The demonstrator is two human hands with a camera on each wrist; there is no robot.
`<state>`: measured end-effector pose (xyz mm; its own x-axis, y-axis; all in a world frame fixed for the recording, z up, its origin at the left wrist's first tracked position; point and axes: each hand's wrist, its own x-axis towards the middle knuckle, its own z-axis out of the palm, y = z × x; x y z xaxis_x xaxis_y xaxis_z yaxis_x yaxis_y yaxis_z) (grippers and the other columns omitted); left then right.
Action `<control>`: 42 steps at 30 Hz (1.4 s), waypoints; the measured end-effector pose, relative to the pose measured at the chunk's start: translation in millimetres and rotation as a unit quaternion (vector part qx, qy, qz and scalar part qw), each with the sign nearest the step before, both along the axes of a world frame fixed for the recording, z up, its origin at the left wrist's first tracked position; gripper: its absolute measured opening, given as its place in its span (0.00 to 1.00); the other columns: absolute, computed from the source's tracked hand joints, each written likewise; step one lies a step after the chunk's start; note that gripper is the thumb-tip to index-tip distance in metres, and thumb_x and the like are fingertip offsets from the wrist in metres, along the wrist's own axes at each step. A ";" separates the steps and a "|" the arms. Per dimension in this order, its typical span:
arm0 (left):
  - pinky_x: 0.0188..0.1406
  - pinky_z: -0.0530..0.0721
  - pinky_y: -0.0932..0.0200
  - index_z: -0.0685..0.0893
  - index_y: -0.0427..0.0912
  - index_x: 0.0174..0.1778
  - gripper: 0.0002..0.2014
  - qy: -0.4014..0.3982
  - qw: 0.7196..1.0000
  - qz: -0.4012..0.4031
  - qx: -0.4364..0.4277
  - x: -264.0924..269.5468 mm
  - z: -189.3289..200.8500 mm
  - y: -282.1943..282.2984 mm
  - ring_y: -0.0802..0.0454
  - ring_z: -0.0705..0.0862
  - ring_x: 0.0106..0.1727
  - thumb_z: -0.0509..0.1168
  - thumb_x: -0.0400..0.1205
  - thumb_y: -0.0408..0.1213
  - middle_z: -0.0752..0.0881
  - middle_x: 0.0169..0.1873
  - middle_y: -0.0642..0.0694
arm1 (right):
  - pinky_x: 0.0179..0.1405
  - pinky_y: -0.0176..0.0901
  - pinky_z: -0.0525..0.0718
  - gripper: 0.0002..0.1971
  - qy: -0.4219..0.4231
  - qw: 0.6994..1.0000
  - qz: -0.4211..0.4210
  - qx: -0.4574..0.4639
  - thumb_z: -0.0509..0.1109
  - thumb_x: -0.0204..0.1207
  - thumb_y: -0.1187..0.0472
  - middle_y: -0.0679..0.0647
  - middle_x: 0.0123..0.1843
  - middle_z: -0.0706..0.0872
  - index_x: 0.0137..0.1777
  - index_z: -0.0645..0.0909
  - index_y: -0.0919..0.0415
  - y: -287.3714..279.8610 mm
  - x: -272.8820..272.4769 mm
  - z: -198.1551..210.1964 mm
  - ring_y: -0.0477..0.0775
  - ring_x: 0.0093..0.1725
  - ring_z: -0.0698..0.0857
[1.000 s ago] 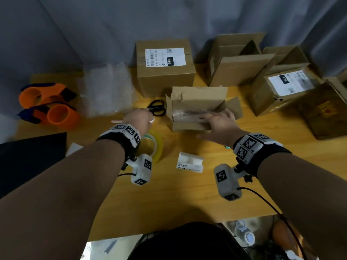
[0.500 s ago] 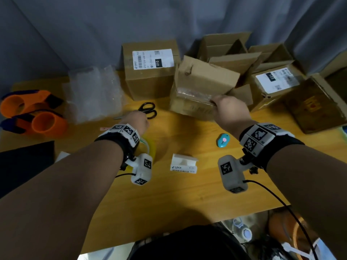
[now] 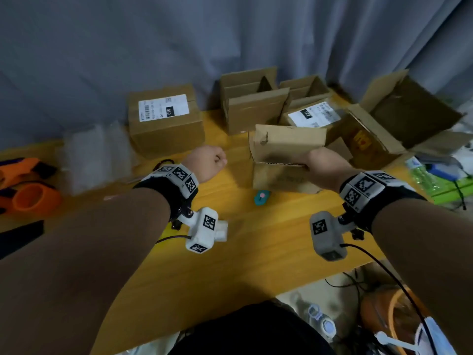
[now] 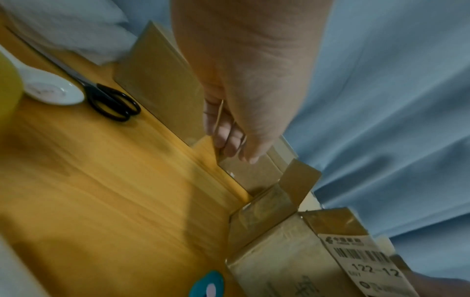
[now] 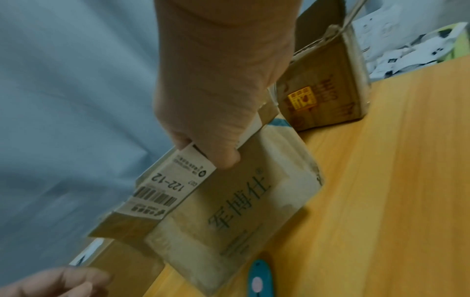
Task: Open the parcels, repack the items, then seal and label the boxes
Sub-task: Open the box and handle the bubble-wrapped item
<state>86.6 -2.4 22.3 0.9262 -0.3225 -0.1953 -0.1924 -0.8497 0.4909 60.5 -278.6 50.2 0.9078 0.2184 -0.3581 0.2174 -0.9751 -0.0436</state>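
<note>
Right now the small opened box (image 3: 286, 160) is tipped up in my right hand (image 3: 323, 167), which grips its upper edge with the thumb curled over the cardboard and a white label reading 122-12 (image 5: 167, 186) (the wrist view shows it best). It is raised just above the yellow worktop (image 3: 243, 252), in front of the other cartons. My left hand (image 3: 207, 162) is curled into a loose fist beside it; in the wrist view its fingers (image 4: 223, 130) seem to pinch something thin and brownish, though I cannot tell what.

A teal oval gadget with a pink button (image 3: 261, 197) lies on the worktop just below the box. Behind stand a sealed labelled carton (image 3: 166, 121), two empty opened cartons (image 3: 252, 103), another labelled parcel (image 3: 314, 115) and a large open carton (image 3: 399, 116) at the right. Black scissors (image 4: 112, 100) lie near the sealed carton, with a white tape roll (image 4: 50, 90) beside them. Bubble wrap (image 3: 94, 155) and orange tape dispensers (image 3: 25, 185) sit further left, against the grey curtain (image 3: 179, 34).
</note>
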 end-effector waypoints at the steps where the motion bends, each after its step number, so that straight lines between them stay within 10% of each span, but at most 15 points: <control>1: 0.53 0.78 0.56 0.83 0.38 0.59 0.13 0.000 1.000 -0.008 0.002 -1.6 -1.9 -9.6 0.44 0.82 0.58 0.60 0.85 0.40 0.85 0.57 0.41 | 0.46 0.50 0.85 0.20 0.000 1.000 -0.010 -0.009 0.60 0.77 0.68 0.58 0.51 0.86 0.65 0.81 0.52 -9.6 -5.3 -3.0 0.60 0.48 0.84; 8: 0.55 0.82 0.49 0.84 0.37 0.57 0.11 0.018 0.999 -0.047 0.020 -5.3 -11.8 -62.0 0.44 0.83 0.56 0.61 0.84 0.38 0.86 0.56 0.40 | 0.43 0.50 0.85 0.16 0.056 0.994 -0.081 -0.039 0.58 0.81 0.65 0.57 0.50 0.85 0.66 0.80 0.57 -58.1 -36.2 -32.4 0.60 0.46 0.84; 14: 0.55 0.82 0.50 0.84 0.38 0.58 0.12 0.009 0.998 -0.047 0.028 7.8 5.0 -79.7 0.44 0.83 0.56 0.61 0.85 0.38 0.86 0.55 0.41 | 0.49 0.49 0.84 0.33 0.064 0.995 -0.049 0.064 0.53 0.72 0.25 0.52 0.51 0.88 0.59 0.82 0.50 -41.8 -18.0 -17.6 0.55 0.52 0.85; 18: 0.51 0.78 0.58 0.84 0.37 0.57 0.12 -0.033 0.998 -0.030 0.036 28.9 22.9 -76.1 0.46 0.82 0.59 0.60 0.85 0.38 0.86 0.57 0.41 | 0.39 0.47 0.83 0.25 -0.024 0.997 0.005 0.067 0.54 0.79 0.35 0.53 0.41 0.86 0.46 0.83 0.55 -21.4 23.7 4.0 0.55 0.43 0.84; 31: 0.72 0.71 0.43 0.58 0.46 0.82 0.35 -0.039 0.983 0.069 0.166 137.5 31.5 -62.8 0.38 0.65 0.76 0.66 0.81 0.44 0.57 0.81 0.46 | 0.52 0.50 0.83 0.12 -0.081 0.974 -0.028 0.209 0.61 0.82 0.56 0.56 0.52 0.89 0.57 0.85 0.56 -12.2 135.3 13.3 0.59 0.54 0.85; 36: 0.62 0.78 0.41 0.78 0.43 0.68 0.16 -0.005 0.966 0.031 0.258 142.9 25.1 -69.2 0.39 0.75 0.65 0.56 0.86 0.38 0.78 0.65 0.39 | 0.59 0.48 0.80 0.10 -0.113 0.945 -0.090 0.294 0.63 0.82 0.59 0.57 0.58 0.84 0.57 0.84 0.58 -22.1 150.4 3.6 0.58 0.55 0.83; 42: 0.56 0.78 0.49 0.78 0.41 0.61 0.16 -0.009 0.977 0.022 0.211 104.7 21.0 -56.7 0.43 0.78 0.57 0.49 0.89 0.44 0.81 0.57 0.41 | 0.61 0.46 0.77 0.10 -0.135 0.924 -0.127 0.334 0.65 0.81 0.55 0.58 0.61 0.74 0.56 0.80 0.60 -11.7 152.5 -0.5 0.60 0.53 0.81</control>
